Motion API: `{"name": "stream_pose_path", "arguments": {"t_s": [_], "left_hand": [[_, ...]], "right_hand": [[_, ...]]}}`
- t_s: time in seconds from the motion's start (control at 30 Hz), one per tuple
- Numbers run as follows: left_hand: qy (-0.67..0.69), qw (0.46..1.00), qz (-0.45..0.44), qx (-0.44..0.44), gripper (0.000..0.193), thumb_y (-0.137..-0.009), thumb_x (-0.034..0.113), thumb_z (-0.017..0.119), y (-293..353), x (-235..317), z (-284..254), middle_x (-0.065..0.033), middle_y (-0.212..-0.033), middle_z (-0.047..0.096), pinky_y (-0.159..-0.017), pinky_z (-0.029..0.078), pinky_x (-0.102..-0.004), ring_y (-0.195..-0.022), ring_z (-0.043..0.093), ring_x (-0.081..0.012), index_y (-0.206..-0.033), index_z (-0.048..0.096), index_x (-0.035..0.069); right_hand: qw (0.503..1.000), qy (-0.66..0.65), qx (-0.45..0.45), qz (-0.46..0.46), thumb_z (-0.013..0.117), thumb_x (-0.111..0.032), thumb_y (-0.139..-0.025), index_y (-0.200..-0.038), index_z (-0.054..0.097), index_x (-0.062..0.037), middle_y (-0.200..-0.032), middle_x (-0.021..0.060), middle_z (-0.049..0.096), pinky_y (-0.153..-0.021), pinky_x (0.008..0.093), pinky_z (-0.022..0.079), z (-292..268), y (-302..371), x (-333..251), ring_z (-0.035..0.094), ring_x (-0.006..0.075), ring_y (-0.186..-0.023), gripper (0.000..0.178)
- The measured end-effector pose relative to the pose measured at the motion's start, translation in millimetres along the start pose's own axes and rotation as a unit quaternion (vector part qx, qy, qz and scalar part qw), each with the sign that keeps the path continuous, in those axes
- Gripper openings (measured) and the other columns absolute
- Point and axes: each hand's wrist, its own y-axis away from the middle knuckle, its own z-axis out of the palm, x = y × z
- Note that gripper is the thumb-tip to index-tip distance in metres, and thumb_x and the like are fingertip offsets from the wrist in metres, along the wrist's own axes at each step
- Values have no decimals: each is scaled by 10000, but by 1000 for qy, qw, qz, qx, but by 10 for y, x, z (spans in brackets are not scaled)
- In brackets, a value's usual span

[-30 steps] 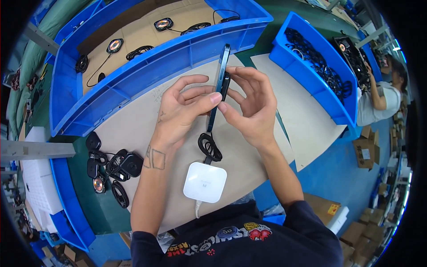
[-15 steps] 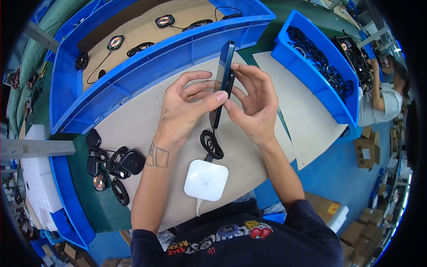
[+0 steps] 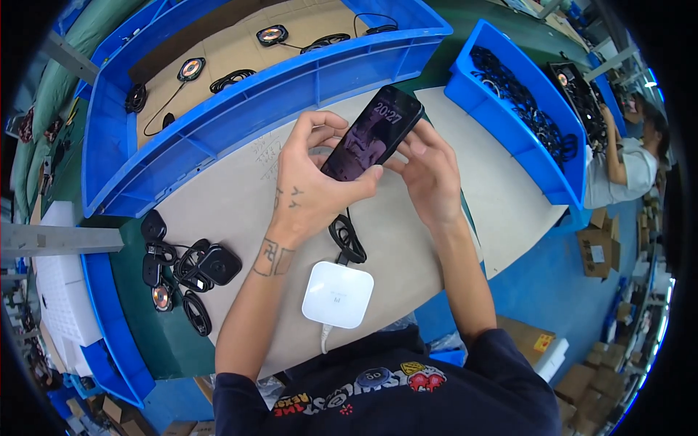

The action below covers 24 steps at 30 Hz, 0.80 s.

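My left hand [image 3: 313,174] grips a black smartphone [image 3: 374,134], its thumb along the lower edge. The phone is tilted with its lit screen facing me. My right hand [image 3: 434,171] is curled at the phone's right edge, fingertips partly behind it; what they grip there is hidden. From beneath the phone a black cable [image 3: 347,238] hangs in a coil and runs to a white square box [image 3: 338,294] with rounded corners on the brown paper. A white cord [image 3: 324,338] leaves the box toward me.
A blue bin [image 3: 269,102] with round coil pads and cables stands across the far side. Another blue bin [image 3: 516,109] at right holds tangled black cables. Black chargers and cables [image 3: 193,269] lie left. Beyond the right bin a person [image 3: 629,167] works. Cartons [image 3: 600,243] sit right.
The phone has turned from edge-on to screen toward me and tilted right, and its screen is lit now. Both hands have turned with it; the white box has stayed put.
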Motion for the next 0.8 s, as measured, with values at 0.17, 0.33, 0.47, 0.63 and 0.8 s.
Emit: {"name": "stream_pose_path", "arguments": {"t_s": [0.17,0.33,0.47,0.63,0.8], "left_hand": [[60,998,-29,-14,594,-631,111,906,-2,-6,-17,-110,-1077,700,-823,554,-293,-962,663,-191,-1108,556,69],[47,999,-12,-8,579,-632,138,911,18,47,-17,-106,-1061,701,-808,560,-306,-942,663,-191,-1072,541,77],[-8,1000,16,-3,560,-630,159,912,28,70,6,-105,-1051,705,-795,563,-325,-922,665,-195,-1040,539,81],[-128,984,122,25,546,-618,175,913,44,37,47,-93,-1047,704,-778,562,-346,-907,662,-202,-1003,536,82],[-174,970,167,37,537,-603,188,911,45,51,59,-79,-1046,703,-769,560,-366,-884,660,-207,-970,533,80]], "right_hand": [[995,93,8,31,737,-57,-864,-1461,493,36,-1301,244,658,-942,384,583,118,30,-45,694,314,-1128,651],[991,131,5,3,773,-23,-839,-1445,509,38,-1281,227,673,-926,367,590,68,43,-34,710,292,-1081,664],[998,49,-4,45,785,7,-823,-1448,510,27,-1281,215,673,-944,374,584,13,42,-64,702,284,-1093,683],[995,-68,-55,54,767,7,-838,-1451,516,13,-1280,202,676,-977,393,570,-146,27,33,692,283,-1108,663],[987,-123,-79,72,758,23,-827,-1458,516,1,-1282,192,677,-1008,415,552,-179,22,39,684,291,-1130,677]]}}
